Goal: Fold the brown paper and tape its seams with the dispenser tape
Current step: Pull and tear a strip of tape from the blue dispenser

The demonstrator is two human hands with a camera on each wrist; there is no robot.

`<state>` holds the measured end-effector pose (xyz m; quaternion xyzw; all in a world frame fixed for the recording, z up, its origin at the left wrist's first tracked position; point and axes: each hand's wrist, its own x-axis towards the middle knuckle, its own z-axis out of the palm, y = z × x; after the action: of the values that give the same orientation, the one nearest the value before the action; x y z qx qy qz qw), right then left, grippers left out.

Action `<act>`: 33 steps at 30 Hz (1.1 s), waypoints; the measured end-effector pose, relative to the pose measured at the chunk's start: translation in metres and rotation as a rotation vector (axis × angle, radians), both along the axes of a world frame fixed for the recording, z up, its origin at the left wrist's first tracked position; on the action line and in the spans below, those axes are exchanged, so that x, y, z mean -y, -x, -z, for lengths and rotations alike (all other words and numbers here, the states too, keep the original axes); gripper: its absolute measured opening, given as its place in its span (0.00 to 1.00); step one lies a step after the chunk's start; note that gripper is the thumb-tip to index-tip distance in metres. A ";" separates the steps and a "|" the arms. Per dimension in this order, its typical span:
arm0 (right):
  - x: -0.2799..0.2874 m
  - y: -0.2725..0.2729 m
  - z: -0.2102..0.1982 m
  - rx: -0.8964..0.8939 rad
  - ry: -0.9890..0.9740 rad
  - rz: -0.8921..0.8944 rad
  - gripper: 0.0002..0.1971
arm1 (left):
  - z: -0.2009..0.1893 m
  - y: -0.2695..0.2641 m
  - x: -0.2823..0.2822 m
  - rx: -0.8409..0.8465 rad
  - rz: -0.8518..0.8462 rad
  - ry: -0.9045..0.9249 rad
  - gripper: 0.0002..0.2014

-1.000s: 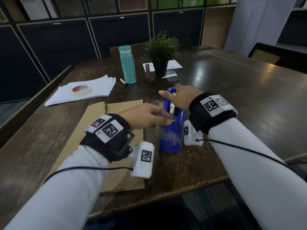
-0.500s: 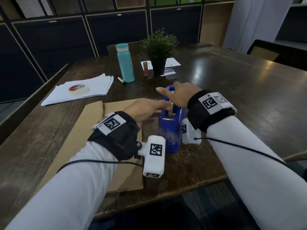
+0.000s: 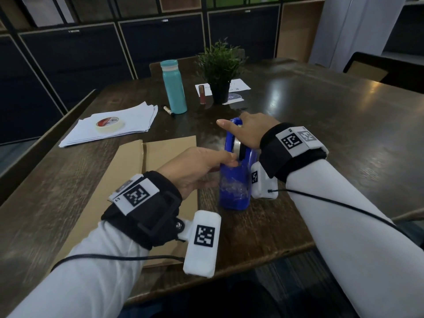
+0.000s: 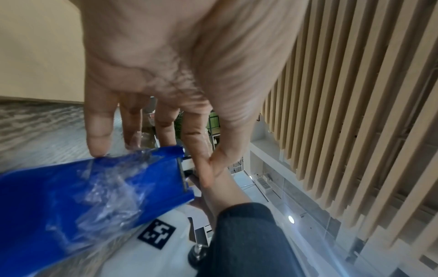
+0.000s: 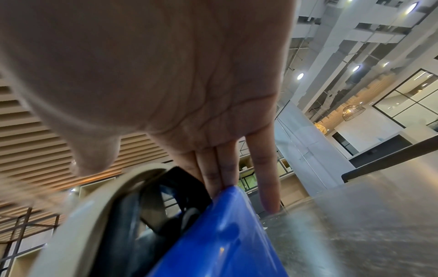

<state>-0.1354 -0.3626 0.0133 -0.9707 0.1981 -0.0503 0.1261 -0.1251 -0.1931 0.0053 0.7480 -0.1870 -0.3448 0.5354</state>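
The blue tape dispenser (image 3: 234, 191) stands on the dark table, just right of the folded brown paper (image 3: 165, 152). My right hand (image 3: 238, 127) lies on top of it with straight fingers over the tape roll (image 3: 238, 145) and the thumb stretched out left. In the right wrist view the right hand (image 5: 213, 168) has its fingers running down the dispenser's blue side (image 5: 225, 234). My left hand (image 3: 230, 158) reaches across the paper to the cutter end. In the left wrist view the left hand (image 4: 205, 165) pinches thumb against forefinger at the dispenser's (image 4: 71, 196) cutter blade, where crumpled clear tape clings.
A masking tape roll (image 3: 110, 125) lies on a stack of white sheets (image 3: 133, 115) at the back left. Behind the dispenser stand a teal bottle (image 3: 174, 88), a marker (image 3: 168, 109), a brown tube (image 3: 202, 94) and a potted plant (image 3: 220, 72). The table's near edge (image 3: 252, 253) is close.
My left wrist has rolled and moved forward, with its fingers now curled in tighter at the cutter. The right hand has stayed on the dispenser.
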 end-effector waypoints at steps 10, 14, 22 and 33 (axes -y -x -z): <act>-0.001 0.000 -0.001 -0.003 0.007 0.006 0.44 | 0.011 0.006 -0.005 -0.049 -0.009 0.062 0.06; -0.002 0.000 -0.002 -0.009 0.010 0.005 0.44 | 0.012 0.010 -0.005 -0.046 -0.010 0.090 0.07; -0.004 0.002 -0.004 -0.020 0.007 0.010 0.44 | 0.015 0.017 -0.005 -0.004 -0.005 0.127 0.07; -0.006 0.003 -0.005 -0.036 0.024 0.016 0.44 | 0.019 0.022 -0.001 0.081 -0.045 0.116 0.10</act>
<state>-0.1382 -0.3564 0.0180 -0.9714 0.2073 -0.0365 0.1103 -0.1467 -0.1918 -0.0133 0.7331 -0.2112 -0.2907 0.5774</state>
